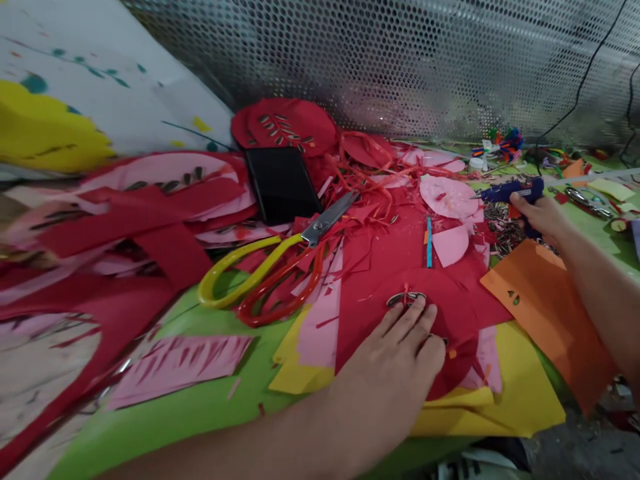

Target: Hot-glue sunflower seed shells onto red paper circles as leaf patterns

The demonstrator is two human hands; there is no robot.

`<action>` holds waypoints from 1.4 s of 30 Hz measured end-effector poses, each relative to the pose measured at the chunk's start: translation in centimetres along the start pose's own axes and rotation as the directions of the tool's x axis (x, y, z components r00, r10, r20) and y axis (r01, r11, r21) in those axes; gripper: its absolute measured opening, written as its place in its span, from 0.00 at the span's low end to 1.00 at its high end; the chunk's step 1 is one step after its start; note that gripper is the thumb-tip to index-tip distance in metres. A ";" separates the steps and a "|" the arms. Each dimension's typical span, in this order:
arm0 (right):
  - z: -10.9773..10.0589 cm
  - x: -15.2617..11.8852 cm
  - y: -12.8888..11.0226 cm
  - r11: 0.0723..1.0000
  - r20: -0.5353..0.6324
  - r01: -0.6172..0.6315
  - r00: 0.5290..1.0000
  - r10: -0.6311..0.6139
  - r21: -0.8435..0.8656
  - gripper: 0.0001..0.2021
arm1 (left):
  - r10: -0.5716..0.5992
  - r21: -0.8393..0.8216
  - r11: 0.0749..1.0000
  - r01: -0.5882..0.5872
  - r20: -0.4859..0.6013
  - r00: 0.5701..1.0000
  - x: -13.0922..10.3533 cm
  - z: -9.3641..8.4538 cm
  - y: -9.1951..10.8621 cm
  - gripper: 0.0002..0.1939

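My left hand (393, 367) lies with its fingers stretched out on a red paper disc (460, 320). Under and just beyond the fingertips are a few striped seeds (407, 297) on that disc. My right hand (543, 217) is closed around a dark blue hot glue gun (510, 191), its nozzle pointing left over a pink paper disc (450, 197). Below the glue gun is a heap of striped seeds (503, 230). A blue strip (429, 243) and a pink paper piece (450, 245) rest on red paper between my hands.
Large scissors (305, 243) with yellow and red handles lie half open beside a black phone (283, 183). Red discs with seeds (285, 127) are stacked behind. Orange paper (550, 313) overhangs the table's front edge. A perforated metal panel (400, 60) stands behind.
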State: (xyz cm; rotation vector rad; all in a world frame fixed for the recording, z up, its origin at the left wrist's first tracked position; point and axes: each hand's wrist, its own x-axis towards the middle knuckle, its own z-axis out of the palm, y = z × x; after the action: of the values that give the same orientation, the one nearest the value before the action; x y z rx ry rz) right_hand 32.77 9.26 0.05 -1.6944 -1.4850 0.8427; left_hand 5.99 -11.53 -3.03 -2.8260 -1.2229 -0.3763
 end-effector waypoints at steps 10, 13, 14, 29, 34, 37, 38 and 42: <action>0.4 0.6 0.6 0.998 0.024 -0.053 0.998 0.052 0.045 0.15 | 0.004 -0.014 1.000 -0.004 -0.016 1.000 -0.1 0.0 -0.1 0.08; 0.0 -0.1 -0.3 0.989 -0.037 0.008 0.999 -0.002 0.150 0.15 | 0.008 -0.006 1.000 -0.008 -0.014 1.000 -0.1 -0.1 -0.1 0.08; -0.2 -0.3 -0.6 0.984 -0.050 0.033 0.998 -0.025 0.178 0.14 | 0.008 -0.004 1.000 -0.008 -0.018 1.000 -0.1 -0.2 -0.1 0.08; 1.0 0.7 0.8 0.999 0.041 -0.048 0.998 0.048 -0.008 0.19 | -0.006 -0.011 1.000 0.006 0.021 1.000 -0.1 -1.1 -0.1 0.13; 0.4 1.0 0.5 0.812 0.004 0.113 0.991 -0.134 -0.573 0.24 | -0.039 -0.134 0.991 0.026 -0.092 0.995 0.2 -2.6 -0.6 0.17; -0.3 0.7 0.3 0.608 0.068 0.169 0.980 -0.186 -0.776 0.26 | -0.119 -0.254 0.964 0.080 -0.143 0.982 0.5 -3.1 -1.2 0.19; -0.5 0.6 0.2 0.564 0.084 0.177 0.979 -0.187 -0.807 0.27 | -0.162 -0.314 0.943 0.111 -0.141 0.977 0.6 -3.2 -1.4 0.19; -1.3 -0.3 -0.3 0.456 0.103 0.185 0.975 -0.198 -0.871 0.30 | -0.378 -0.584 0.744 0.325 0.034 0.925 1.4 -3.6 -2.5 0.16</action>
State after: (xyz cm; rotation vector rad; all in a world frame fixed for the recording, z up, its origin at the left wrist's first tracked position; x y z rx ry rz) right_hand 33.69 8.88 0.98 -2.1239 -2.2727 -0.1847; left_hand 4.39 -9.26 0.63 -2.9589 -1.9126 -1.0533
